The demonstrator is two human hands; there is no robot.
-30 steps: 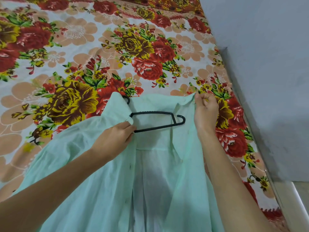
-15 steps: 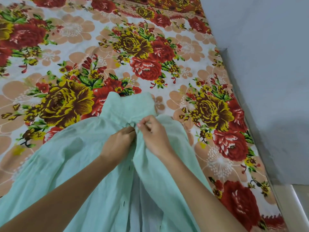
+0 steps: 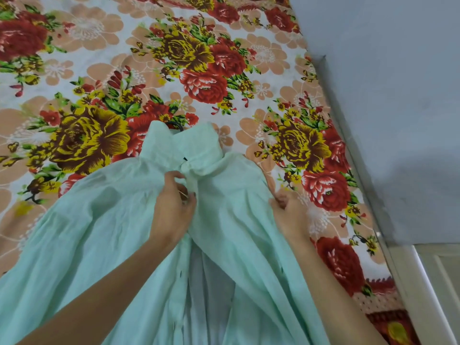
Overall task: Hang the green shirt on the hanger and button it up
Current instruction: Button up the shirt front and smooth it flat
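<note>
A pale green shirt [image 3: 99,220] lies spread on the bed, collar pointing away from me. The black hanger [image 3: 175,125] is inside it; only a bit of its hook shows above the collar, plus a dark speck at the neck. My left hand [image 3: 174,207] pinches the left front edge just below the collar. My right hand [image 3: 288,210] grips the shirt's right shoulder edge. The two fronts meet at the neck and gape apart lower down.
The shirt rests on a bed covered by a floral sheet [image 3: 199,58] with red and yellow roses. A grey wall [image 3: 398,95] runs along the bed's right side, with a white frame [image 3: 423,282] at the lower right.
The right front has been folded over the hanger, hiding it. My right hand went from the collar to the centre, then out to the right shoulder edge. My left hand stays at the placket.
</note>
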